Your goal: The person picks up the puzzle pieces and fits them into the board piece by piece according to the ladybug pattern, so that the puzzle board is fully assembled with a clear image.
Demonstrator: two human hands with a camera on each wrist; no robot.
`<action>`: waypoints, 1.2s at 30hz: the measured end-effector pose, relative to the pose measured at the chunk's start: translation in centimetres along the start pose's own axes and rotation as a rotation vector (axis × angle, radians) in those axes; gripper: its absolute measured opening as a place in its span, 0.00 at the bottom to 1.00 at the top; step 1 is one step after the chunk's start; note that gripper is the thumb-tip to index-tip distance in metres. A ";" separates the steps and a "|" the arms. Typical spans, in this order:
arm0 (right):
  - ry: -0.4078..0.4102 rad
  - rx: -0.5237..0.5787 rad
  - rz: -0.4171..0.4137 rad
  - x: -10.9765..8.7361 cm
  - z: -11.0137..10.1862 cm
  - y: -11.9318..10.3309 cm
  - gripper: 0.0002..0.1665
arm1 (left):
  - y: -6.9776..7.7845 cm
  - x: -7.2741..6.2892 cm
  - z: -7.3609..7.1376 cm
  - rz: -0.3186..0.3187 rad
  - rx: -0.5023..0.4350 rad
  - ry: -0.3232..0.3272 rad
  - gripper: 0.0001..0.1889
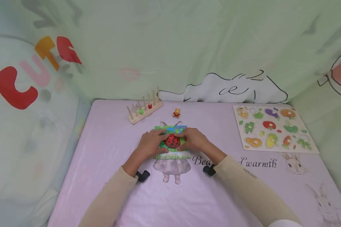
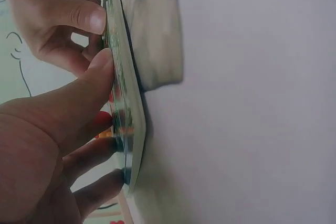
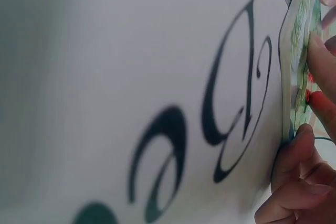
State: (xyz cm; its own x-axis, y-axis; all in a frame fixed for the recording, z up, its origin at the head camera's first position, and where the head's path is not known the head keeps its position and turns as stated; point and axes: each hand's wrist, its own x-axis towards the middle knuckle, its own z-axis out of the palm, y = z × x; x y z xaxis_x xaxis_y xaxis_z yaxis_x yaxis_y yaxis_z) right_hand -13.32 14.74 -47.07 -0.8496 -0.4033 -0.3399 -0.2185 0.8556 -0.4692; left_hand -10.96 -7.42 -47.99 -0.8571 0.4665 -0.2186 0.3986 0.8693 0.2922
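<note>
A green ladybug puzzle board (image 1: 172,155) lies flat in front of the person, with a red, black-spotted ladybug (image 1: 172,142) at its centre. From the left, the left hand (image 1: 152,142) rests its thumb and spread, nearly straight fingertips on the board's face, as the left wrist view shows. The right hand (image 1: 195,139) grips the opposite side: its thumb is on the face, while bent fingers (image 3: 295,153) meet the far right corner. Both thumbs come close together beside the ladybug. Palms and knuckles hide parts of the board's sides.
Behind the board stand a wooden peg rack (image 1: 146,113) with green and red beads and a small yellow bear figure (image 1: 176,113). A vegetable puzzle (image 1: 275,127) lies at the right. Printed lettering and rabbits mark the pink tablecloth (image 1: 170,205); fabric walls enclose the back and sides.
</note>
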 end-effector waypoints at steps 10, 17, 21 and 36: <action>-0.015 0.014 0.024 0.3 -0.1 0.0 0.41 | 0.6 0.5 -0.2 -0.023 0.035 -0.005 0.39; -0.032 0.051 -0.056 -0.3 -0.4 0.6 0.40 | 0.7 0.5 -0.4 -0.027 0.054 -0.010 0.39; -0.002 0.085 -0.127 -1.2 -0.7 1.5 0.36 | 0.7 0.4 -0.3 -0.021 0.046 -0.011 0.39; 0.036 0.110 -0.163 -6.3 -2.9 5.8 0.22 | 0.4 0.3 -0.2 -0.014 0.059 -0.049 0.38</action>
State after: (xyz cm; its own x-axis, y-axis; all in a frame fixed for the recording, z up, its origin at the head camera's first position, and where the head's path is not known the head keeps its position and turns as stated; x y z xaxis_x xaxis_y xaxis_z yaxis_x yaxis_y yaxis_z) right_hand -10.64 23.17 -45.31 -0.8244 -0.5198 -0.2240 -0.3019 0.7387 -0.6027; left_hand -11.13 -6.97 -47.80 -0.8463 0.4605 -0.2678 0.4065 0.8831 0.2342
